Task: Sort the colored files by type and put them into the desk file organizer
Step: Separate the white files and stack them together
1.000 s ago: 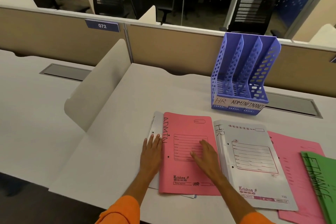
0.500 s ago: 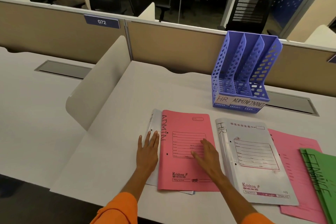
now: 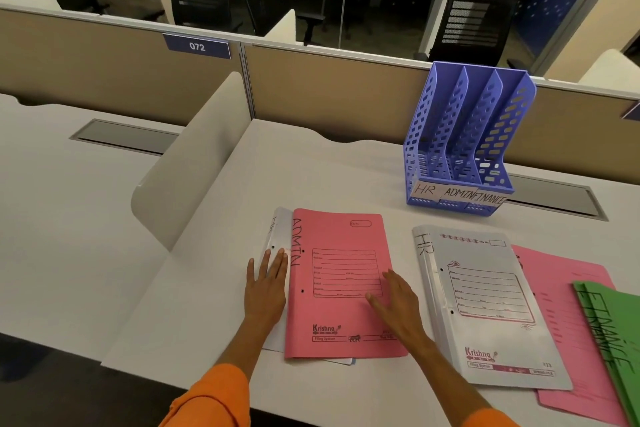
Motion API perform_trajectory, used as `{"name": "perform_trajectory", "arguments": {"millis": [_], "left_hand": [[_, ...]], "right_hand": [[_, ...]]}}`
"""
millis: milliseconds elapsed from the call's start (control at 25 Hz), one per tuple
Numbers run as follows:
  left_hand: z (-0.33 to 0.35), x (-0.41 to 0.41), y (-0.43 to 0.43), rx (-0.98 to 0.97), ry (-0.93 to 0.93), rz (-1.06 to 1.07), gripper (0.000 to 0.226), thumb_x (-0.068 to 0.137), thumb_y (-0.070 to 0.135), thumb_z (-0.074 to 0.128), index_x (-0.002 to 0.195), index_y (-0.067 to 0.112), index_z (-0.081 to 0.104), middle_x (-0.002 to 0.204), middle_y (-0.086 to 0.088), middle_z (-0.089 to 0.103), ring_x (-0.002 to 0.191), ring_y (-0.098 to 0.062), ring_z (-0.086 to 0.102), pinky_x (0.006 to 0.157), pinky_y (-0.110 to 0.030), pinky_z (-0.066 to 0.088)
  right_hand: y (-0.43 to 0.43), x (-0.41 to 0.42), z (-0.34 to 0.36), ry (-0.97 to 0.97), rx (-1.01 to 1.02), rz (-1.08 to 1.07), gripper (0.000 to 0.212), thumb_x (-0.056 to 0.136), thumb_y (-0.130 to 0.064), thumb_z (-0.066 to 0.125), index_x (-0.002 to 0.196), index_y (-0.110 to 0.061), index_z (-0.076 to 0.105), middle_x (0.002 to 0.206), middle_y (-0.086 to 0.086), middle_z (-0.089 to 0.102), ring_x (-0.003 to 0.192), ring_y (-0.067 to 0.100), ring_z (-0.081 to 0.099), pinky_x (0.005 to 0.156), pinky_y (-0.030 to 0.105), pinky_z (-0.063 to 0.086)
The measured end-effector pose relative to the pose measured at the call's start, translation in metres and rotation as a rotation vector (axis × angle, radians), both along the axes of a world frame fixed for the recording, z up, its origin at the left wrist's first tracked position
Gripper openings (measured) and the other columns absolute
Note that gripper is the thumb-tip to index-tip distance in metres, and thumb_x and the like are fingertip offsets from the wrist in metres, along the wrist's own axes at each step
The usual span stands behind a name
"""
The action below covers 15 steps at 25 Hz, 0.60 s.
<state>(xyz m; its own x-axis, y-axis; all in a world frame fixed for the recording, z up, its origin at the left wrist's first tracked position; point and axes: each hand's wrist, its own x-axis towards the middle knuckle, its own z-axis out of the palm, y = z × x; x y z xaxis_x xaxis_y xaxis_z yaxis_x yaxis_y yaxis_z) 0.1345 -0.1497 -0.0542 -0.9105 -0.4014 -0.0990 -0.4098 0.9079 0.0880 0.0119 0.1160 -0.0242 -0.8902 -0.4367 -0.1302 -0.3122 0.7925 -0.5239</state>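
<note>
Pink ADMIN file: now parted from the white HR file; our right hand and left hand lie spread flat. Organizer holds nothing; we judge sorting barely begun.

white desk | tan partition | 072 plate | office chairs

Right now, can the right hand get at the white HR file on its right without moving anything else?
Probably yes. The right hand rests flat on the pink ADMIN file, and the white HR file lies beside it with bare desk between and nothing on its cover.
</note>
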Motion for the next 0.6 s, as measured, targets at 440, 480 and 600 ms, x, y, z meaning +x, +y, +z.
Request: {"name": "perform_trajectory", "arguments": {"millis": [440, 480, 600], "left_hand": [[0.045, -0.027, -0.016, 0.530, 0.020, 0.803, 0.081, 0.071, 0.035, 0.085, 0.129, 0.000, 0.041, 0.132, -0.022, 0.048, 0.125, -0.038, 0.046, 0.099, -0.050, 0.042], [0.042, -0.029, -0.021, 0.579, 0.020, 0.837, 0.083, 0.069, 0.034, 0.086, 0.130, 0.000, 0.041, 0.132, -0.022, 0.048, 0.125, -0.039, 0.047, 0.099, -0.050, 0.042], [0.034, -0.030, -0.035, 0.726, 0.074, 0.842, 0.073, 0.063, 0.038, 0.089, 0.117, 0.003, 0.057, 0.120, -0.019, 0.062, 0.111, -0.038, 0.059, 0.092, -0.046, 0.051]], "right_hand": [[0.001, 0.010, -0.006, -0.071, 0.104, 0.053, 0.082, 0.086, -0.050, 0.058, 0.148, -0.011, 0.021, 0.156, 0.007, 0.022, 0.143, 0.022, 0.021, 0.115, 0.039, 0.024], [0.000, 0.010, -0.006, -0.072, 0.124, 0.065, 0.084, 0.086, -0.051, 0.057, 0.149, -0.011, 0.019, 0.157, 0.007, 0.020, 0.144, 0.022, 0.018, 0.115, 0.039, 0.023], [0.001, 0.012, -0.007, -0.072, 0.158, 0.079, 0.088, 0.086, -0.051, 0.057, 0.150, -0.011, 0.013, 0.159, 0.007, 0.013, 0.145, 0.022, 0.012, 0.116, 0.037, 0.020]]}}
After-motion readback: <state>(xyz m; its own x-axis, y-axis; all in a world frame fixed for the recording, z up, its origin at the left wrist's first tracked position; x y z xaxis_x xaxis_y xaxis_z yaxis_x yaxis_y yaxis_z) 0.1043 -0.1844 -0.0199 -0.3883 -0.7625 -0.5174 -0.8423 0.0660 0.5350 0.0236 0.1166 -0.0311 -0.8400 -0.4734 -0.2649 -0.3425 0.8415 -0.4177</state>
